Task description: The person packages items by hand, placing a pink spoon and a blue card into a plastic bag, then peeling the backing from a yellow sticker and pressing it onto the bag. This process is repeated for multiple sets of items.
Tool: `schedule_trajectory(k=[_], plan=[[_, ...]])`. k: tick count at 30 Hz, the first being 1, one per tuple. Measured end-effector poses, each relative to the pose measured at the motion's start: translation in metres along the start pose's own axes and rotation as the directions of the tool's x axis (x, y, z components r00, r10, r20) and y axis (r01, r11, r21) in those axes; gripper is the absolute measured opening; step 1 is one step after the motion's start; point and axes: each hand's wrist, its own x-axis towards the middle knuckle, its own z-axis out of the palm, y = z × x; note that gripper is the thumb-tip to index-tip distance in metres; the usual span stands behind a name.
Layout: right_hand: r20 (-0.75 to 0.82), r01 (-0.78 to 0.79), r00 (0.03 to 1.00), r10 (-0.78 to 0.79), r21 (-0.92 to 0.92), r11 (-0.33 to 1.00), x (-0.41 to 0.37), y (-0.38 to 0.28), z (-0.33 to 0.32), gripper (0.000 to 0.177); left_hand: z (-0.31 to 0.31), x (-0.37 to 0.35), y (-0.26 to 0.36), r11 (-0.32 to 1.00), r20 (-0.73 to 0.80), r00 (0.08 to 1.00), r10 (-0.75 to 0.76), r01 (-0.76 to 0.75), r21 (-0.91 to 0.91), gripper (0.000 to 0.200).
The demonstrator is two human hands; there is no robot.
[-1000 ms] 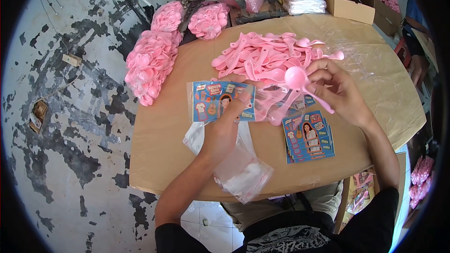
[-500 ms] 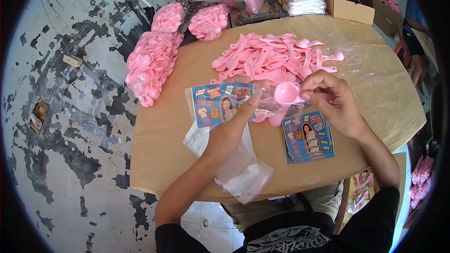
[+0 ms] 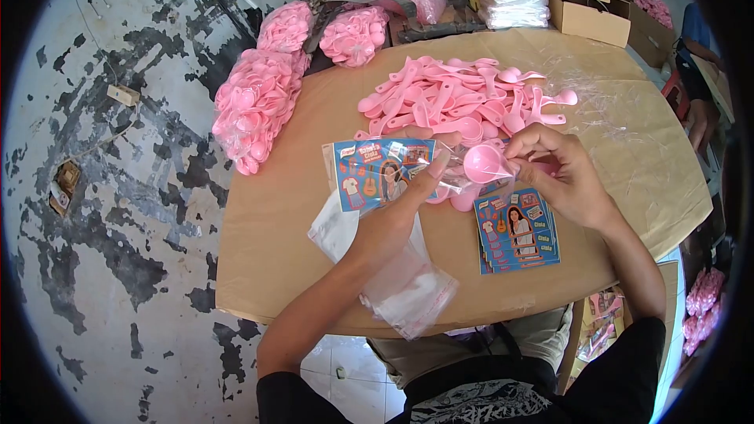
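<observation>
My left hand is closed around a clear plastic bag, pinching it with the thumb on top. A blue printed card shows at the bag's left part. At the bag's right end, a pink measuring spoon points its round bowl leftward, with clear film around it. My right hand pinches the spoon near its handle, most of which the fingers hide. Just below that hand lies a fanned stack of similar blue cards. Flat clear bags rest under my left forearm.
A heap of loose pink spoons covers the table's far middle. Bagged pink spoons stand at the left edge. Behind are stacked clear packs and a cardboard box. Brown paper covers the table. Another person sits at far right.
The bag and card in my left hand have shifted slightly right, the card tilting a little. The spoon's bowl has turned and dipped slightly, with the right hand still gripping it.
</observation>
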Motion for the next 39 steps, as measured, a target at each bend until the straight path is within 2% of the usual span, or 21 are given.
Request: schedule_trajectory(k=[5, 8, 9, 12, 15, 17, 21, 27, 33, 36, 39], plan=[[-0.029, -0.167, 0.985, 0.169, 0.072, 0.983, 0.002, -0.007, -0.002, 0.011, 0.001, 0.0, -0.002, 0.999, -0.119, 0.993, 0.024, -0.028, -0.036, 0.027], [-0.036, -0.007, 0.999, 0.009, 0.044, 0.999, 0.002, -0.004, -0.006, 0.009, 0.0, -0.001, -0.003, 0.999, -0.139, 0.99, 0.024, -0.027, -0.017, 0.027], [-0.018, -0.021, 1.0, 0.021, 0.029, 0.999, 0.001, -0.005, -0.007, 0.01, -0.001, -0.002, -0.004, 1.0, -0.146, 0.989, 0.017, -0.018, -0.007, 0.027], [0.024, -0.048, 0.999, 0.048, 0.021, 0.999, -0.001, -0.008, -0.007, 0.011, -0.001, -0.002, -0.002, 0.999, -0.036, 0.999, 0.003, -0.002, 0.034, 0.035], [0.045, -0.047, 0.998, 0.045, 0.05, 0.998, -0.002, -0.007, -0.001, 0.013, 0.006, -0.003, -0.001, 0.999, 0.001, 0.999, -0.044, 0.044, -0.032, 0.034], [0.069, -0.039, 0.997, 0.037, 0.032, 0.999, -0.002, -0.007, 0.001, 0.014, 0.006, -0.003, 0.0, 0.999, -0.014, 0.999, -0.035, 0.035, -0.042, 0.034], [0.035, -0.032, 0.999, 0.03, 0.058, 0.998, -0.002, -0.003, 0.0, 0.015, 0.003, -0.002, 0.0, 0.997, -0.042, 0.998, -0.057, 0.054, -0.055, 0.035], [-0.003, 0.013, 1.0, -0.013, 0.043, 0.999, 0.0, -0.002, -0.003, 0.014, 0.003, -0.003, 0.001, 1.0, -0.05, 0.999, -0.007, 0.005, -0.031, 0.037], [0.006, 0.008, 1.0, -0.008, 0.036, 0.999, -0.001, -0.002, -0.009, 0.013, -0.003, -0.003, -0.003, 0.997, -0.07, 0.996, -0.059, 0.062, 0.041, 0.038], [0.017, 0.005, 1.0, -0.006, 0.056, 0.998, -0.002, -0.003, -0.006, 0.013, -0.002, -0.003, -0.004, 0.999, -0.044, 0.998, -0.045, 0.046, 0.016, 0.039], [0.01, -0.003, 1.0, 0.002, 0.071, 0.997, -0.001, -0.003, -0.002, 0.013, -0.001, -0.004, -0.001, 0.995, -0.051, 0.994, -0.099, 0.099, 0.001, 0.04]])
